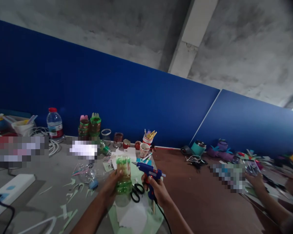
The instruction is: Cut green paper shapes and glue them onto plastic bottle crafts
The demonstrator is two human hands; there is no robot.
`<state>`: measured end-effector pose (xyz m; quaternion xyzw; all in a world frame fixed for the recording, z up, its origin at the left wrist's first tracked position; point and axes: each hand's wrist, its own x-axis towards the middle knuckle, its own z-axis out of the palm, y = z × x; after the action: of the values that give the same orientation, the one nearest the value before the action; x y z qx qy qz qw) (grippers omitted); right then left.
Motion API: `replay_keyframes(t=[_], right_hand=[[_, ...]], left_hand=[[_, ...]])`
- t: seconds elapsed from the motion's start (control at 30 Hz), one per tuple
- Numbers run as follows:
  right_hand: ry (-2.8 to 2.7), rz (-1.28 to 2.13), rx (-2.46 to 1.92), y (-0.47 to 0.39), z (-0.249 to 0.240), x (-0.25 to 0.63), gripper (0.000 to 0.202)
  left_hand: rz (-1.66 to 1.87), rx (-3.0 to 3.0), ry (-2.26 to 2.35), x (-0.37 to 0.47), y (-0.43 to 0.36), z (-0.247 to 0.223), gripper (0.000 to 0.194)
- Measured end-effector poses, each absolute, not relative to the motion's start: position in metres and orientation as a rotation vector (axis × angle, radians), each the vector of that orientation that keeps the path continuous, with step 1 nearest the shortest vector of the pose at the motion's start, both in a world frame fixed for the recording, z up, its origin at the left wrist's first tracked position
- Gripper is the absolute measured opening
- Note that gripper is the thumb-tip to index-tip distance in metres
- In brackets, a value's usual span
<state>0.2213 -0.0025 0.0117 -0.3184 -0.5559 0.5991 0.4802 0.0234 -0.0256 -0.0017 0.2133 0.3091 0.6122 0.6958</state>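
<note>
Green-streaked container [125, 177], upright, blue glue gun [148, 170] just beside

The glue gun [146, 169] looks like smooth plastic, the green container [124, 187] glossy see-through plastic. The sheets [135, 214] are matt paper, the partition [127, 100] smooth, the wall [246, 45] rough concrete.

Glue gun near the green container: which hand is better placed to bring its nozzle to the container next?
Probably the right: the right hand holds the glue gun, its nozzle pointing toward the green container. The left hand is occupied holding that container.
</note>
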Motion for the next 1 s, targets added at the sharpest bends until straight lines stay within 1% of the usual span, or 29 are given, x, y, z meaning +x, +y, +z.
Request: replay_keyframes(t=[0.1,0.23,0.5,0.73,1.0], right_hand=[[-1.386,1.43,-0.781,-0.003,0.009,0.222,0.044],[-1.493,1.404,-0.815,-0.003,0.005,0.227,0.045],[-1.578,1.434,-1.028,-0.01,0.009,0.223,0.044],[-1.59,1.418,-1.01,-0.009,0.001,0.221,0.038],[-1.582,1.37,-1.004,-0.004,-0.006,0.221,0.039]], left_hand=[[1.39,0.564,0.792,0.025,-0.024,-0.003,0.03],[1.359,0.654,0.81,0.026,-0.024,-0.005,0.035],[1.322,0.678,0.86,0.027,-0.026,0.0,0.043],[1.339,0.683,0.844,0.027,-0.026,-0.001,0.042],[1.337,0.68,0.898,0.027,-0.026,-0.002,0.042]])
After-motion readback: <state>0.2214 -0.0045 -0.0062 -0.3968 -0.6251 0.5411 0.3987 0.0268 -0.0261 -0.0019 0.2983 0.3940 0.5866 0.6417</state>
